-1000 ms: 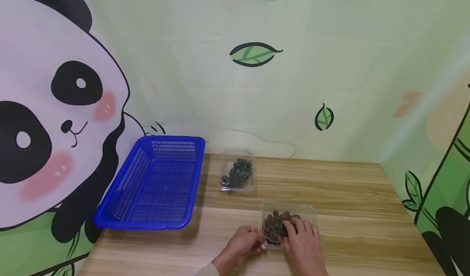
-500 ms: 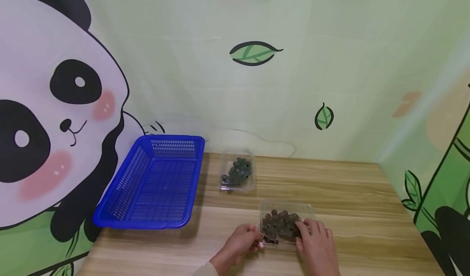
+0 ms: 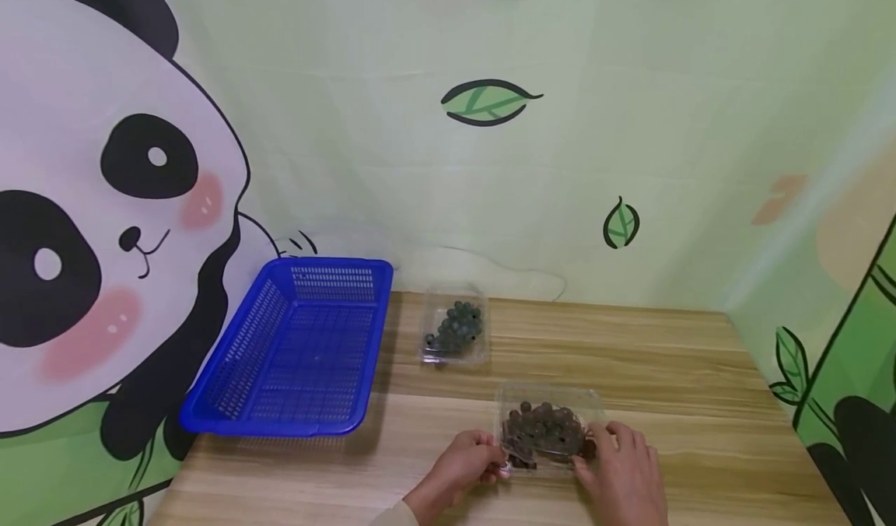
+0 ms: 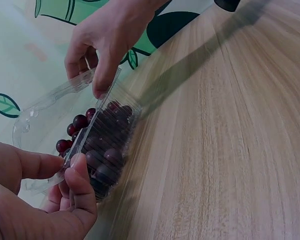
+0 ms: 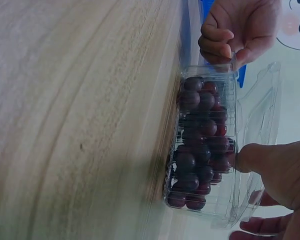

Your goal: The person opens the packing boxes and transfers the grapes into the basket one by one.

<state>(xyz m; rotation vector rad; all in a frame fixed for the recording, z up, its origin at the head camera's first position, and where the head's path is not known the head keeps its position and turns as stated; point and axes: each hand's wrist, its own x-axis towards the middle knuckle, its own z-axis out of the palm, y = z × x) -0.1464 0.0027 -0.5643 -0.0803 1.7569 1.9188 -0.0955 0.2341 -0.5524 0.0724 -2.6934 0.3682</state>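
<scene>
A clear plastic clamshell box (image 3: 514, 390) of dark red-purple grapes (image 3: 549, 429) rests on the table in front of me, its lid (image 5: 264, 107) raised at the far side. With thumb and fingers, my left hand (image 3: 467, 464) pinches the rim at the box's left end. At the other end, my right hand (image 3: 626, 471) grips the box. The right thumb (image 5: 257, 157) lies over the near rim beside the grapes, while the other fingers reach behind toward the lid. In the left wrist view the grapes (image 4: 107, 162) show through the ribbed front wall.
Farther back stands a second clear box (image 3: 428, 308) with a bunch of dark grapes (image 3: 458, 327). To the left is a blue plastic basket (image 3: 280, 430) with slotted sides. The wooden table (image 3: 665, 370) ends at a wall printed with a panda and leaves.
My right hand has slid rightward from over the grapes to the box's right end, uncovering more of them. The left hand has stayed at the left rim.
</scene>
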